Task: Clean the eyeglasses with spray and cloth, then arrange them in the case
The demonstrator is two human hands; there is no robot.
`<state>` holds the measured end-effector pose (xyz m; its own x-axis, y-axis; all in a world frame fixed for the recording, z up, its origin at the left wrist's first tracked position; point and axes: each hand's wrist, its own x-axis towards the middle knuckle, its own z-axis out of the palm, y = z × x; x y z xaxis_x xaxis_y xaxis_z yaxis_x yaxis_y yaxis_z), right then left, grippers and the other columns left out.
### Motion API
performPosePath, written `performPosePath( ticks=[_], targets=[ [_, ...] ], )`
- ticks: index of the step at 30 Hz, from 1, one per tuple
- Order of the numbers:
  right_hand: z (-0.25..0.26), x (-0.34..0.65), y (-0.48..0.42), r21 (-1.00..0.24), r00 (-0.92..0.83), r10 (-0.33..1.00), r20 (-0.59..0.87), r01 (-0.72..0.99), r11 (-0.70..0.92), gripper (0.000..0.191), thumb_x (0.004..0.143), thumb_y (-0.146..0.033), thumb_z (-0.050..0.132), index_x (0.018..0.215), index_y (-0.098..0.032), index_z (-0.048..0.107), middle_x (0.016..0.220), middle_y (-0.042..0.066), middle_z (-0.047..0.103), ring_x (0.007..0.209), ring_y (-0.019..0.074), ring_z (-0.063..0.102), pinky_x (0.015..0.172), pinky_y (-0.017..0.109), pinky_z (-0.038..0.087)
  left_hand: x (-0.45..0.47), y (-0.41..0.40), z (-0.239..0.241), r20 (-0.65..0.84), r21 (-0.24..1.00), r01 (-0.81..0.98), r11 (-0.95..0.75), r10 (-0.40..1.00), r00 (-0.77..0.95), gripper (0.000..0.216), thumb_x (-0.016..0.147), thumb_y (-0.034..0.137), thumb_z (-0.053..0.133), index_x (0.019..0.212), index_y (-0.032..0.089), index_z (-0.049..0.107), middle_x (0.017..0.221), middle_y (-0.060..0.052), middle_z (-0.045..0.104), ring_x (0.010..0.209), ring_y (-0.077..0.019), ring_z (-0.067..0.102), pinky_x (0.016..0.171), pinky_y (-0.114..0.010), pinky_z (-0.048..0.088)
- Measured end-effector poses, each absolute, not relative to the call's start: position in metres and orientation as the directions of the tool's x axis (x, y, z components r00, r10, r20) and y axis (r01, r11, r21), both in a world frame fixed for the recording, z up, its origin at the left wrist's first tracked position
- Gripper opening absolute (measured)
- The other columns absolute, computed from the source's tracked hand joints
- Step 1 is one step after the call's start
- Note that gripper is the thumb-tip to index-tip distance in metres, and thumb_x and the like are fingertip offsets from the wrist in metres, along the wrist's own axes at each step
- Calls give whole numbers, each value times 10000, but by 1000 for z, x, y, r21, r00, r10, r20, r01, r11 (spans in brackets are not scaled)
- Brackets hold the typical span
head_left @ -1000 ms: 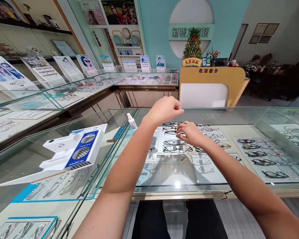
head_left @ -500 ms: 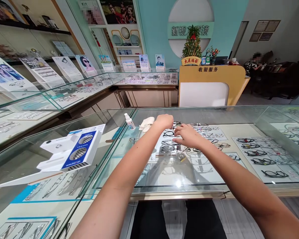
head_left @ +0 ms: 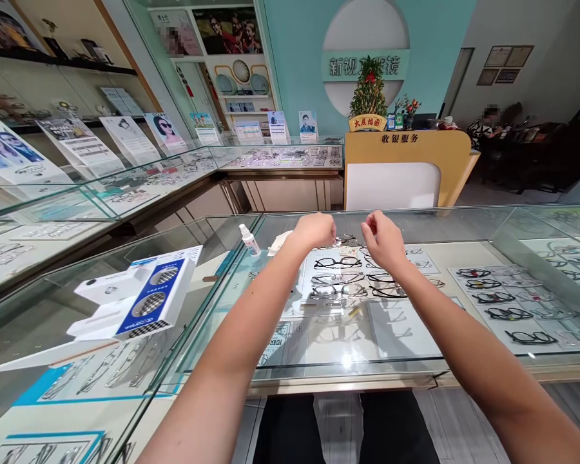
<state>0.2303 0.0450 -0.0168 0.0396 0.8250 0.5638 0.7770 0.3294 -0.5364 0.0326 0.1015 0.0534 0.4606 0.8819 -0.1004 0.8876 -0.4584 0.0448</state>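
Observation:
My left hand [head_left: 316, 230] is a closed fist above the glass counter, back toward me; whatever it grips is hidden behind the fingers. Close to its knuckles, a thin dark pair of eyeglasses [head_left: 348, 239] shows, but I cannot tell whether the hand touches it. To the right, my right hand [head_left: 385, 241] is raised with fingers loosely curled and thumb apart, with nothing visible in it. Beside the left wrist lies a crumpled white cloth [head_left: 279, 242], and left of that stands a white spray bottle [head_left: 250, 240]. Black-framed eyeglasses [head_left: 338, 262] lie in rows below the hands.
An opened blue-and-white box [head_left: 157, 293] rests on the left counter. More frames sit on a display board [head_left: 468, 278] at the right, under glass. The counter's front edge [head_left: 348, 385] runs near my legs. A yellow cashier desk [head_left: 408, 145] stands beyond, with a person seated far right.
My right hand has lifted up and to the right, away from the left hand, and its spread fingers have curled in. My left hand stays closed in nearly the same place.

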Motion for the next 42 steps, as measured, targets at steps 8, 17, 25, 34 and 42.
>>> performPosePath(
  ticks=[8,17,25,34,42],
  targets=[
    [-11,234,45,-551,11,906,423,797,248,523,1099,-621,310,714,-267,301,630,11,412,626,198,332,658,364,222,14,80,88,316,587,575,-570,815,486,176,874,366,724,817,207,772,853,-51,776,737,-190,643,685,-336,442],
    [42,203,16,-713,-131,808,574,405,572,740,1016,-917,375,703,-250,310,667,-29,307,646,142,263,629,336,218,9,38,118,579,810,-147,-567,735,353,375,883,543,880,883,203,722,970,-56,788,847,-145,689,815,-280,585],
    [132,190,-19,-660,-80,685,724,207,722,577,937,-781,747,801,-248,573,638,-51,401,570,116,273,545,306,210,2,23,126,654,756,-234,-612,720,233,452,875,630,900,952,224,716,1030,-49,792,941,-166,759,876,-326,683],
    [126,184,-13,-656,-49,666,744,129,743,488,896,-713,841,853,-242,720,574,-78,322,552,108,241,532,304,221,2,29,126,695,717,-174,-675,674,251,425,860,585,937,929,208,754,873,-23,749,786,-139,725,733,-280,646],
    [128,195,-11,-611,-22,632,775,232,757,426,939,-652,829,854,-242,748,586,-62,392,555,111,298,533,298,277,1,31,127,687,719,-181,-671,647,332,405,857,532,950,1039,222,763,1029,-45,791,856,-166,762,785,-325,677]
  ],
)
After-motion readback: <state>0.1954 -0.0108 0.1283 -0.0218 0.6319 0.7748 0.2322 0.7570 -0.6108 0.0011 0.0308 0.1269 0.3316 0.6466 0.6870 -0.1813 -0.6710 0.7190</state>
